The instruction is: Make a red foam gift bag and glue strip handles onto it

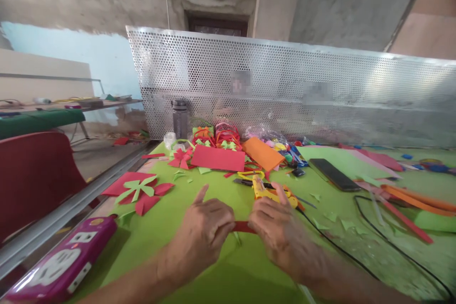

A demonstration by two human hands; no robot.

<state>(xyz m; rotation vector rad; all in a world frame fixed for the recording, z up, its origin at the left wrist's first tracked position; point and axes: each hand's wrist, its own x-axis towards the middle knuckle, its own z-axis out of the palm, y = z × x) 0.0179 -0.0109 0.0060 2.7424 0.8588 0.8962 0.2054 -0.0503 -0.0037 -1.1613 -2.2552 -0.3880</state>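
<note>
Both hands are working close together at the near middle of the green table cover (171, 228). The left hand (204, 232) is curling its fingers onto one end of a red paper strip (244, 227), thumb sticking up and away; the right hand (281, 232) is pinching the other end, its fingers closed over the strip. The strip is lying flat between the two hands, just above the cover (motion blur is softening the right hand, so the exact finger contact cannot be told).

Just beyond the right hand a yellow glue gun (265, 191) is lying on the cover, with its black cord (374, 247) running off to the near right. Farther off, a red paper sheet (218, 157) and an orange paper sheet (262, 153) are lying side by side, with a heap of folded paper pieces behind them. A black phone (334, 174) is lying to the right, well apart from the hands. A red and green paper flower (138, 191) is sitting to the left, and a pink power strip (60, 266) is occupying the near left corner. A perforated metal screen (285, 80) is standing along the far edge.
</note>
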